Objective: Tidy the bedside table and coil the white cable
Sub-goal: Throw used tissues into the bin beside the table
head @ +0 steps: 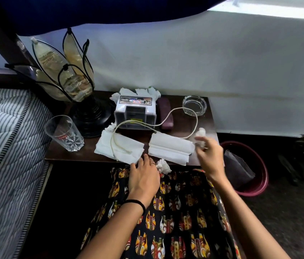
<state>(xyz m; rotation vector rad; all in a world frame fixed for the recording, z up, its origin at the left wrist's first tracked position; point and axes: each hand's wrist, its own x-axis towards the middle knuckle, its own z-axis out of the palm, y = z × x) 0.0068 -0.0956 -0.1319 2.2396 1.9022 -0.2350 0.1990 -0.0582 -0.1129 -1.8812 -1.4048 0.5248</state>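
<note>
A dark wooden bedside table [84, 156] carries a white cable [169, 114] that loops from the left tissue stack [119, 146] past the tissue box to the glass ashtray and back down to the right. My right hand [210, 156] hovers at the table's right edge with its fingers closed on a crumpled tissue [200, 135]. My left hand [143, 174] rests flat at the front edge, fingers apart, next to another crumpled tissue [163, 166]. A second folded tissue stack [171, 148] lies in the middle.
A petal-shaped lamp [69, 81] stands back left, with a drinking glass [64, 133] in front of it. A tissue dispenser box [135, 113], a dark purple case [165, 113] and a glass ashtray [194, 105] sit at the back. A red bin [261, 174] stands right; a striped mattress [7, 137] lies left.
</note>
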